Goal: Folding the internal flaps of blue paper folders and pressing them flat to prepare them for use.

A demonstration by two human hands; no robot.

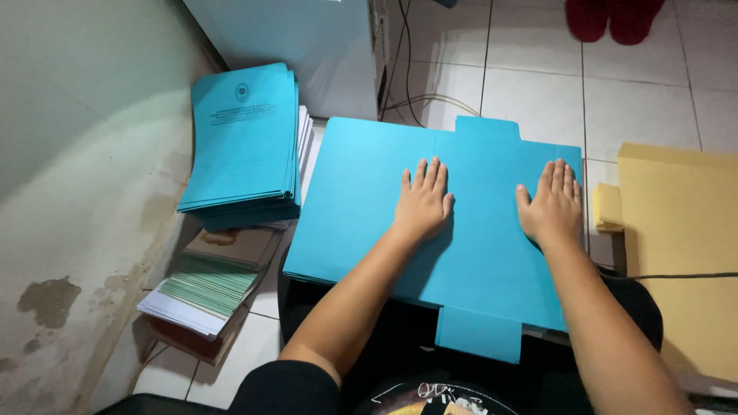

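Observation:
A large turquoise card folder (361,200) lies flat in front of me, with tabs at its far and near edges. My left hand (423,201) rests palm down near its middle, fingers together. My right hand (551,204) presses flat on its right part, close to the edge. Neither hand holds anything.
A stack of turquoise folders (246,146) sits to the left on piles of papers (207,288) beside a stained wall (69,230). Yellow folders (684,253) lie at the right. A white cabinet (300,46) and cables (419,100) stand behind on the tiled floor.

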